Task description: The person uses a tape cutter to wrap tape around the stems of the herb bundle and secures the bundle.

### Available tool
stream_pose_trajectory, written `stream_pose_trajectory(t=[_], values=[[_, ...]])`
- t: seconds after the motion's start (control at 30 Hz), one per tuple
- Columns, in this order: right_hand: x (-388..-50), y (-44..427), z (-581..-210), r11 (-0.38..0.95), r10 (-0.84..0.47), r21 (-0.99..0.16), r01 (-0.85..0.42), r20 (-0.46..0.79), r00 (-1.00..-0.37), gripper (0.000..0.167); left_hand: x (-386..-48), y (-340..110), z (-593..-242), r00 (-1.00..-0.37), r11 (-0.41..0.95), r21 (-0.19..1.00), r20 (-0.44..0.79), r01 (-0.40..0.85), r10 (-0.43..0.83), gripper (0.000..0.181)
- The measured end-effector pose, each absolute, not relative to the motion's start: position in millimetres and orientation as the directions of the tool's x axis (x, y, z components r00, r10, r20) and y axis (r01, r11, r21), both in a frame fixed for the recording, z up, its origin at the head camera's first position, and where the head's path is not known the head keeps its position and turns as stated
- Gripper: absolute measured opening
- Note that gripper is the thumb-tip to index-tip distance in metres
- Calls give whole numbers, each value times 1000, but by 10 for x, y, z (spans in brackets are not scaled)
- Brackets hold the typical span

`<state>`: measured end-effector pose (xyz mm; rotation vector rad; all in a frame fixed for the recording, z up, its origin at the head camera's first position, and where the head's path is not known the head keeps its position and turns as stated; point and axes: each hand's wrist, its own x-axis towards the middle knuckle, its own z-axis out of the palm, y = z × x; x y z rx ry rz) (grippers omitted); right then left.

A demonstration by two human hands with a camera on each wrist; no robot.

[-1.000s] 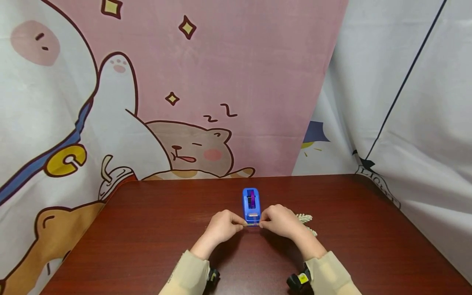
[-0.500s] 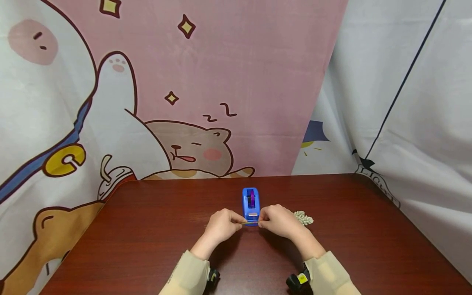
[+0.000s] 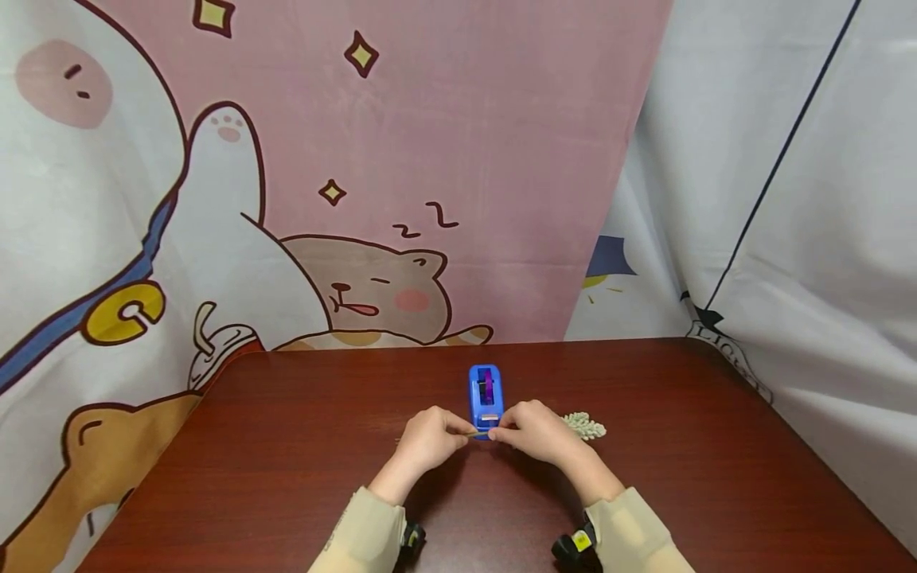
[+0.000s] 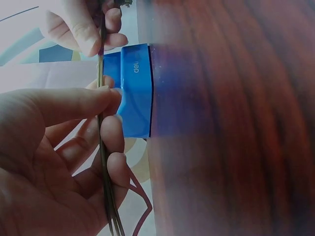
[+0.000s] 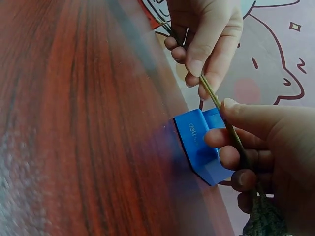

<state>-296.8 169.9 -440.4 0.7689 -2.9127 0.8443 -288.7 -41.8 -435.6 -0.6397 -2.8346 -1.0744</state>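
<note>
My left hand [image 3: 432, 436] pinches a thin bundle of greenish stems [image 4: 101, 69] between thumb and fingers, and their cut ends run down across its palm. Close by, my right hand [image 3: 537, 434] grips the same stems nearer the pale green leafy head [image 3: 585, 426], which sticks out to the right behind that hand. In the left wrist view a purplish patch shows on the stems at the right fingertips. Just beyond both hands stands a blue tape dispenser [image 3: 476, 398] with a purple roll [image 3: 489, 383] in it; the hands partly cover its front in the wrist views.
The brown wooden table [image 3: 315, 477] reaches to a pink cartoon-printed cloth [image 3: 501, 199] at the back. White cloth [image 3: 802, 318] hangs along the right side. A black wrist camera [image 3: 573, 549] sits on the right cuff, another on the left.
The leafy parts, spread apart a second ago, now show as one cluster. My right hand has shifted slightly left along the stems, closer to the left hand. The dispenser stays in place.
</note>
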Motion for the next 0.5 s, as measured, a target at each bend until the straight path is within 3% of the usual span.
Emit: stream_pose_trajectory(t=[0.27,0.5], values=[[-3017,1705,-4424,709,-446,-546,-445,141,-884,24,-2916,-449,-4374,-908,659,644,148,389,391,10],[-3054,1708,-4427,689,-451,-584,-429,118,-885,24,-2992,-529,-4280,-899,693,605,93,392,427,24]])
